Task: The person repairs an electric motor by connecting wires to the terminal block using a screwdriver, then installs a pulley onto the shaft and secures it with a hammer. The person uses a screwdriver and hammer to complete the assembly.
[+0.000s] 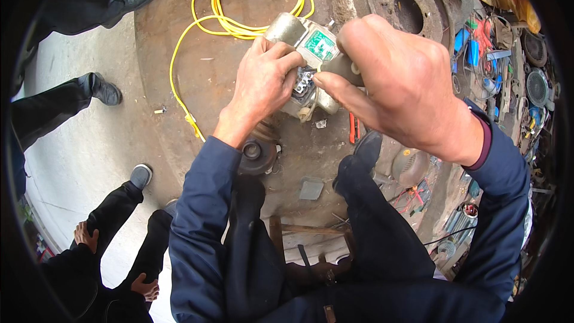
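A grey metal electric motor (286, 29) lies on the ground in front of me, with a green label plate (320, 45) on its upper side. Its terminal box stands uncovered, showing metal terminals (304, 84). My left hand (263, 78) is closed against the box's left side, fingers curled; its fingertips are partly hidden. Just right of the terminals, my right hand (397, 78) is closed, with the thumb tip and bent fingers near them. What it holds, if anything, I cannot make out. The hand covers part of the motor's right side.
A coiled yellow cable (224, 9) lies beyond the motor. A rusty wheel drum (406, 9) stands at the far right, and a round metal part (258, 154) sits near my left forearm. Red-handled pliers (354, 128) lie nearby. Tools and scrap crowd the right; people's legs (66, 93) are at left.
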A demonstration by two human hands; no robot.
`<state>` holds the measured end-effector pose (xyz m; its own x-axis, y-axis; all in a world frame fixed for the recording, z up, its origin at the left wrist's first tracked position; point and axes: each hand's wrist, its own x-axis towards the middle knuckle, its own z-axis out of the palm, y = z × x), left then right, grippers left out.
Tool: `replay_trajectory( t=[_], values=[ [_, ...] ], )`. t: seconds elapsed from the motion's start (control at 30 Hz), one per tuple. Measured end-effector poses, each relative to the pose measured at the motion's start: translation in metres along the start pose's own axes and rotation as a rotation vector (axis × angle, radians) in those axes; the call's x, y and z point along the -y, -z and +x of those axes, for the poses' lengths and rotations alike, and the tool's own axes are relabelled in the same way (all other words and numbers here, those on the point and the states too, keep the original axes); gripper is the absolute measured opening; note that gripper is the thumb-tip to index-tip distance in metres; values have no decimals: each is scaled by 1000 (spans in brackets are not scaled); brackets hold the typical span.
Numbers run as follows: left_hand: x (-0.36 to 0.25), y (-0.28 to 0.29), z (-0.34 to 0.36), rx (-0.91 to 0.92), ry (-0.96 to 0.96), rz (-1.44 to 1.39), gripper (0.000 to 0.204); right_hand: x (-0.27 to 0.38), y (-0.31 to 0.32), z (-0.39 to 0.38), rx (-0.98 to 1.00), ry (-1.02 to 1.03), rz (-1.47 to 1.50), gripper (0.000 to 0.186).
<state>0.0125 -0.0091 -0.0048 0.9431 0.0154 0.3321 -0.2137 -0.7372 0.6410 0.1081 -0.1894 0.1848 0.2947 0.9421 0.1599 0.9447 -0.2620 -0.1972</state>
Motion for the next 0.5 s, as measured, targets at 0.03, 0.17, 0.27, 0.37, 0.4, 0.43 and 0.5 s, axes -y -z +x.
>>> replay_trajectory(
  t=[0.03, 0.17, 0.27, 0.37, 0.4, 0.43, 0.5],
  values=[
    [0, 0, 1, 1, -3, -2, 19, -1, 1, -1, 33, -9, -13, 41],
    [1, -2, 1, -30, -30, -4, 19, 0, 2, -4, 21, 38, 165, 42],
    [3, -3, 1, -22, -25, 16, 19, 2, 1, -3, -7, 13, 86, 44],
    [3, -4, 1, -19, -8, -22, 20, 3, 0, -2, 19, 35, 165, 47],
    [3, -5, 1, -17, 20, -57, 20, 3, 0, -2, 40, 56, 212, 48],
    [2, -5, 1, 10, 67, -82, 20, 3, 0, -3, 29, 49, 303, 48],
    [1, -3, -1, 13, 20, -45, 21, 5, 1, -5, 73, -39, 195, 50]
  ],
)
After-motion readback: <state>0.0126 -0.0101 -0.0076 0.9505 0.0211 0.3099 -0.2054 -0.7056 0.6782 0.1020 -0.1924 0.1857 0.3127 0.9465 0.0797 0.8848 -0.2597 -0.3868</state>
